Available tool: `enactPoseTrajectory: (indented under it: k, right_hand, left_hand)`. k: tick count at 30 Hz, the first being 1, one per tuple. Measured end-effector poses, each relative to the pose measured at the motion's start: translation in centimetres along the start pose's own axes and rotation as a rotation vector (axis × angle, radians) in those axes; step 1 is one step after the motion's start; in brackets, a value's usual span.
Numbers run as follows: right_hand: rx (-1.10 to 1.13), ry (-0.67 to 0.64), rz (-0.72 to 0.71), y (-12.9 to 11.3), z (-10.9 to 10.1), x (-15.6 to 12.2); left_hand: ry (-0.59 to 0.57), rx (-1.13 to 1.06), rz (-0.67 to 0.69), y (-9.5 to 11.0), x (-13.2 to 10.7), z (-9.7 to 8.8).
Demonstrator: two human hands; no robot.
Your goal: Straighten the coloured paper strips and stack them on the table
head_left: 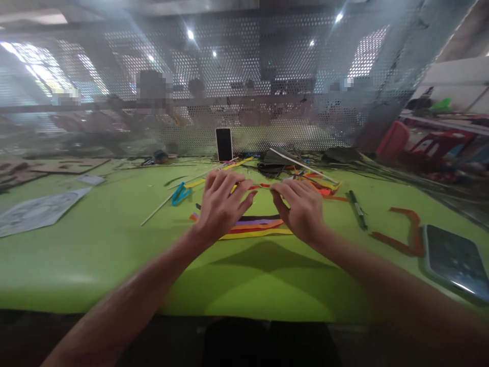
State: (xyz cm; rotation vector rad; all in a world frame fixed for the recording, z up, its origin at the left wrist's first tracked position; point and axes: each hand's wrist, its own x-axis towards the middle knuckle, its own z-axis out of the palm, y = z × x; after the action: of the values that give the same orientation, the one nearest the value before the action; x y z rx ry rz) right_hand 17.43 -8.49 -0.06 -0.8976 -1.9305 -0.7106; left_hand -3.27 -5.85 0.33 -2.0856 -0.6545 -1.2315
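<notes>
Both hands are raised over the middle of the green table. My right hand (301, 206) pinches the end of a thin red strip (264, 185), thumb and fingertips together. The strip runs leftward to my left hand (223, 201), whose curled fingers and thumb close around its other end; the exact grip is partly hidden. Beneath both hands lies a row of flat coloured strips: a black one, a purple strip (260, 221), an orange strip (255, 227), a red one, and a yellow strip (260, 234) nearest me. My hands cover parts of these strips.
A blue folded strip (180, 194) and a thin white stick (156, 209) lie left. Right are a pen (358, 209), a bent orange-brown strip (414, 229) and a phone (454, 260). Another phone (224, 144) stands against the perforated screen (183, 112). Printed paper (46, 209) lies far left.
</notes>
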Motion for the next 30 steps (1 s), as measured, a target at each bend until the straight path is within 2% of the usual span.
enactPoseTrajectory:
  k: [6,13,21,25,30]
  right_hand:
    - [-0.03,-0.036,-0.052,-0.3,0.0,0.0]
    - [-0.032,-0.037,-0.049,-0.7,0.1,-0.2]
    - [-0.011,-0.037,-0.022,-1.1,0.0,-0.2]
    - [0.005,-0.083,-0.055,-1.7,0.1,-0.6]
    - [-0.01,-0.093,-0.092,-2.3,0.1,-0.9]
  left_hand:
    - [-0.026,-0.015,0.014,0.6,-0.1,0.2]
    - [-0.074,-0.089,0.031,0.8,-0.4,0.2]
    - [-0.03,-0.106,0.032,1.0,-0.4,0.3]
    - [-0.024,-0.106,0.026,1.3,-0.3,0.1]
    - [-0.043,-0.07,0.085,1.4,-0.1,-0.1]
